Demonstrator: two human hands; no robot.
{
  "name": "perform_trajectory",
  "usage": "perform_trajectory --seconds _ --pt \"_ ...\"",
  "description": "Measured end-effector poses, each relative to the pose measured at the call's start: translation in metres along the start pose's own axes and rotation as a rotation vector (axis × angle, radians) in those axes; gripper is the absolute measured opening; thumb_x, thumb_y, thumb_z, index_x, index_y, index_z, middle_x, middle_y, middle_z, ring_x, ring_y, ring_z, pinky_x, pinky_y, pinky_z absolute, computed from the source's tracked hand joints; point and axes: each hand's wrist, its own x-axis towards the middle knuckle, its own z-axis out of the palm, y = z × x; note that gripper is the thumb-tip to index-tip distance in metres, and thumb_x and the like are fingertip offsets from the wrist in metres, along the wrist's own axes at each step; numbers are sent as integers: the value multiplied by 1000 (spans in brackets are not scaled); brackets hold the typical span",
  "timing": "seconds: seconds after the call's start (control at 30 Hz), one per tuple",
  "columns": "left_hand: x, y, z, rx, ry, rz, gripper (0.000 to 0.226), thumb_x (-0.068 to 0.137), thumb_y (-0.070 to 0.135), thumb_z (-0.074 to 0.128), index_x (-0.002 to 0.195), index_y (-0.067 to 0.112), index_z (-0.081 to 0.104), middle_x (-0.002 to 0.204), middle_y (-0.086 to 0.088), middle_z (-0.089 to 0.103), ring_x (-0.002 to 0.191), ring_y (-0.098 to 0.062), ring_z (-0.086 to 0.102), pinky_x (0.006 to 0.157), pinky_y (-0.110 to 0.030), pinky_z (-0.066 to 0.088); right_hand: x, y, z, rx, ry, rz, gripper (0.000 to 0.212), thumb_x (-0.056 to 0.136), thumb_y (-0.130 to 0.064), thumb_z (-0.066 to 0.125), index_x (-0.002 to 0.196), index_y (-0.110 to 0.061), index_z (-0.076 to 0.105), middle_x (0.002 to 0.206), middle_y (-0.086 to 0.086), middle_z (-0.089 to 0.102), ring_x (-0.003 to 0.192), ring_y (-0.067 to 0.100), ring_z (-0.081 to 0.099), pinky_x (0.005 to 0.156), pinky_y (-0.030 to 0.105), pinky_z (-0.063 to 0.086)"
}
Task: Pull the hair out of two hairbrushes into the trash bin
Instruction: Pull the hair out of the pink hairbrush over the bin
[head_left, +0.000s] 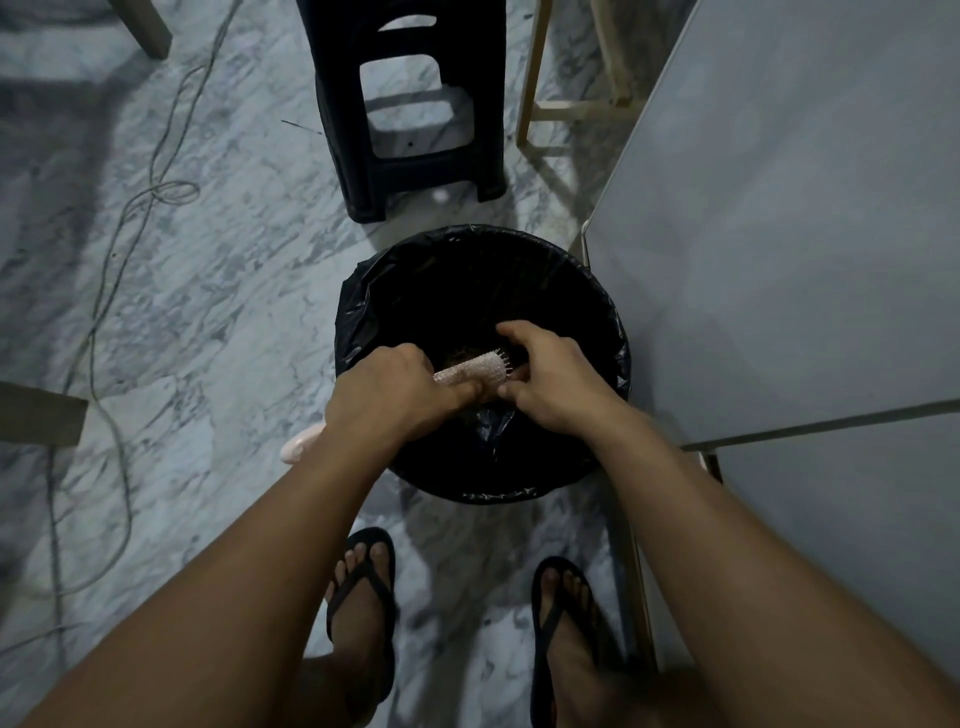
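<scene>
Two feet in black flip-flops (363, 597) stand on the marble floor (218, 312), at the near edge of the view. Both bare forearms reach forward over the bin (483, 291).

Left hand (389, 389): grip closed around the brush (478, 370) at the junction of handle and head. The pink handle end pokes out below the left wrist, over the floor just outside the bin's left rim. Brush head lies over the bin opening, tilted up to the right, pale bristles showing.

Right hand (550, 379): fingers pinched at the far end of the brush head, touching the bristles. A dark clump of hair (460, 357) sits on the head's upper side. Whether the right grip holds hair cannot be told; the fingertips are hidden.

Bin: round, lined with a black bag, standing on the floor just beside the tabletop's (779, 234) left edge. Interior too dark to read.

Beyond the bin: a black plastic stool (410, 104). A thin cable (119, 249) trails across the floor at the left.
</scene>
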Motion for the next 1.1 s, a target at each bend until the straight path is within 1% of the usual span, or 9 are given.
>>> perform_trajectory --seconds 0.13,0.33,0.4,0.53,0.63,0.8,0.97,1.03,1.1 --pt "-1 -1 -4 -34 4 -10 59 67 76 58 63 17 54 71 -4 62 73 -28 62 58 -33 40 -2 1 -3 -55 -16 68 55 80 -13 73 130 -22 55 111 5 69 100 22 66 91 40 54" --pt "2 -15 -16 43 55 -37 63 68 79 57 74 17 63 70 -3 62 70 -26 62 56 -32 42 -10 2 -25 -160 -36 89 17 82 -10 69 87 -25 77 89 0 71 88 15 66 78 26 51" --pt "3 -19 -19 38 67 -57 64 68 80 56 72 17 62 68 -4 62 68 -26 63 55 -31 41 -11 3 -31 -154 -17 103 15 83 -10 70 83 -23 78 82 -3 70 84 12 65 74 23 47" --pt "6 -27 -22 29 122 -79 58 71 75 56 75 18 66 65 -5 63 65 -27 63 54 -30 41 -9 13 -40 -116 31 165 22 83 -11 71 66 -27 73 73 -5 72 79 11 67 75 25 52" --pt "6 -27 -21 27 139 -76 58 72 75 55 74 17 66 64 -5 62 64 -27 63 51 -29 39 -8 18 -43 -102 99 225 28 82 -13 71 60 -29 68 78 -2 74 81 14 67 72 25 49" --pt "4 -23 -26 -3 200 -88 56 73 70 54 76 16 67 69 -7 63 67 -30 63 54 -30 41 -13 13 -47 -221 331 274 19 82 -12 64 84 -25 78 96 7 73 93 29 66 72 26 43" --pt "0 -18 -33 -44 207 -64 50 74 68 55 70 19 64 67 -5 61 69 -29 62 55 -31 41 -16 13 -48 -284 93 273 22 79 -11 60 73 -30 70 101 7 73 96 28 66 82 34 54" --pt "-2 -13 -35 -48 209 -47 49 75 66 56 71 18 64 66 -3 59 69 -27 61 55 -31 40 -17 10 -45 -293 13 239 26 78 -11 60 93 -29 71 114 7 70 105 28 64 91 38 54" --pt "-4 -6 -34 -46 204 -25 48 76 66 56 73 19 65 66 -2 59 70 -27 62 56 -32 41 -17 4 -43 -241 -51 153 54 75 -11 64 128 -24 59 129 5 63 113 25 61 96 35 51"
